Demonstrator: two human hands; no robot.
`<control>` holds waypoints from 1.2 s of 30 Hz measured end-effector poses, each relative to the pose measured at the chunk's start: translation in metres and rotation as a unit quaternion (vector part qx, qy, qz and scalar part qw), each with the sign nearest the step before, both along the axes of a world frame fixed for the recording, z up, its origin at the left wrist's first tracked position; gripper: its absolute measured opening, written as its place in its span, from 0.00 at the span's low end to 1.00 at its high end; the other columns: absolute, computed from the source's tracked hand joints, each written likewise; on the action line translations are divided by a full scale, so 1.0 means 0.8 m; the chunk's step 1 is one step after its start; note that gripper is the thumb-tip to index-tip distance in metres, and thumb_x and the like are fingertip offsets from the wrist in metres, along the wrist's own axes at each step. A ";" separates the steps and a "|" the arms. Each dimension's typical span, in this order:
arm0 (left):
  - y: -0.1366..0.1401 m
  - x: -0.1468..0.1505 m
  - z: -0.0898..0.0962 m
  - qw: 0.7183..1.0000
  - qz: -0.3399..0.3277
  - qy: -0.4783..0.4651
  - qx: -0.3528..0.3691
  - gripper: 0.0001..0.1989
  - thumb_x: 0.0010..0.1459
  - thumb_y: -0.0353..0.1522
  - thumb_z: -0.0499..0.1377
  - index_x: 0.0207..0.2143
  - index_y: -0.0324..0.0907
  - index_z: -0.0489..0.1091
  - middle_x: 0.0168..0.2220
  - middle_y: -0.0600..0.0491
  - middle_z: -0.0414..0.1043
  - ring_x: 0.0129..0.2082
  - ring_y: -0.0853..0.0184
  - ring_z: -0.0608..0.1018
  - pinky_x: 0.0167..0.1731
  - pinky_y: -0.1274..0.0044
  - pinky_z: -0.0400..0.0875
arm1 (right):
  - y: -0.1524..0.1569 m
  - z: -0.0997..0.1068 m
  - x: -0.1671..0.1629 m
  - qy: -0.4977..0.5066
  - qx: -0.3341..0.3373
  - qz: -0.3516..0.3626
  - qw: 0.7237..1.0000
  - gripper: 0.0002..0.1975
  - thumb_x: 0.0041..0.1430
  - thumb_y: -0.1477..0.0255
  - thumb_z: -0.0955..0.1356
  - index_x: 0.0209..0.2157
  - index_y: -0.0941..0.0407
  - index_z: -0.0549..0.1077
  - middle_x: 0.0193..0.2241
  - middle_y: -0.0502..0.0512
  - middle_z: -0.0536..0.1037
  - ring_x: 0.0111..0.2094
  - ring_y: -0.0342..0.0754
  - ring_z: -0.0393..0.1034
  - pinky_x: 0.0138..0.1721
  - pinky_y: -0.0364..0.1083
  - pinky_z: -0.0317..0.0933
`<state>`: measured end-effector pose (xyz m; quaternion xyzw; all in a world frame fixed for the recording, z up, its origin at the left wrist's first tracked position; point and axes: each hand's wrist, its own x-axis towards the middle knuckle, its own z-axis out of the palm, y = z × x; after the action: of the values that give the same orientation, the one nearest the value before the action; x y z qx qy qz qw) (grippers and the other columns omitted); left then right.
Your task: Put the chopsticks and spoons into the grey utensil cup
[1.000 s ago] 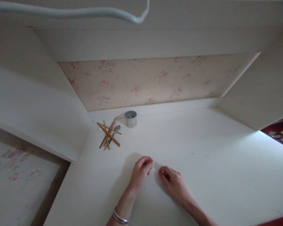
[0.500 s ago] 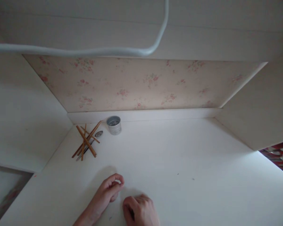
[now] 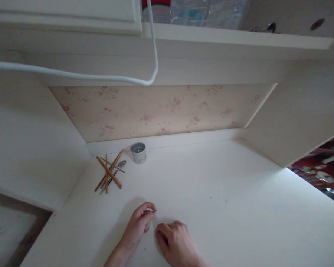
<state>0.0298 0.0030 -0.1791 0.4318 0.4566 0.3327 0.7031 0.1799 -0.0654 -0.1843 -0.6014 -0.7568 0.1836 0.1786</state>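
My left hand (image 3: 141, 221) rests low over the white tabletop (image 3: 189, 178), its fingers curled and the thumb close to the forefinger; nothing shows between them. Beside it on the right, a little nearer, my right hand (image 3: 176, 239) is closed in a loose fist with a dark hollow at the thumb, and no object shows there. The hands are apart. Farther back on the left lies a crossed pile of brown wooden chopsticks (image 3: 108, 172), with a metal spoon (image 3: 121, 164) among them. Right of the pile stands a silver perforated cup (image 3: 139, 154), upright. Neither hand touches these things.
Flowered wallpaper (image 3: 161, 111) covers the back wall, with white side panels (image 3: 300, 107) at either end. Overhead, a white bent cable or tube (image 3: 100, 78) crosses in front of a shelf (image 3: 225, 35). Small dark specks lie on the tabletop.
The camera view has tilted up and shifted left, so the overhead shelf and a cabinet door now show. Both hands keep their curled shape and place; the chopsticks, spoon and cup have not moved.
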 end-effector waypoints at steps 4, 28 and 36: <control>-0.002 -0.001 -0.003 1.000 0.003 -0.009 0.025 0.07 0.50 0.34 0.58 0.32 0.40 0.66 0.15 0.66 0.46 0.15 0.78 0.47 0.16 0.81 0.40 | -0.004 0.011 -0.001 -0.001 0.005 -0.011 1.000 0.09 0.63 0.69 0.62 0.34 0.50 0.74 0.27 0.47 0.80 0.29 0.46 0.74 0.31 0.42 0.54; -0.012 0.009 -0.005 0.996 0.032 0.029 0.080 0.07 0.49 0.34 0.58 0.31 0.40 0.68 0.16 0.65 0.49 0.15 0.77 0.50 0.17 0.81 0.42 | -0.017 -0.001 0.003 0.014 0.020 -0.010 1.000 0.14 0.67 0.66 0.59 0.32 0.53 0.72 0.27 0.49 0.77 0.30 0.47 0.71 0.33 0.43 0.53; -0.015 0.013 0.005 0.995 0.034 0.042 0.082 0.08 0.49 0.35 0.58 0.30 0.40 0.69 0.17 0.64 0.51 0.17 0.76 0.52 0.19 0.81 0.44 | -0.016 -0.005 0.003 0.071 0.015 -0.007 0.997 0.16 0.66 0.64 0.59 0.28 0.55 0.71 0.25 0.50 0.75 0.29 0.47 0.68 0.33 0.44 0.53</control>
<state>0.0404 -0.0086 -0.1753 0.4861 0.4715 0.3740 0.6337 0.1826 -0.0783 -0.1882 -0.5892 -0.7408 0.2136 0.2420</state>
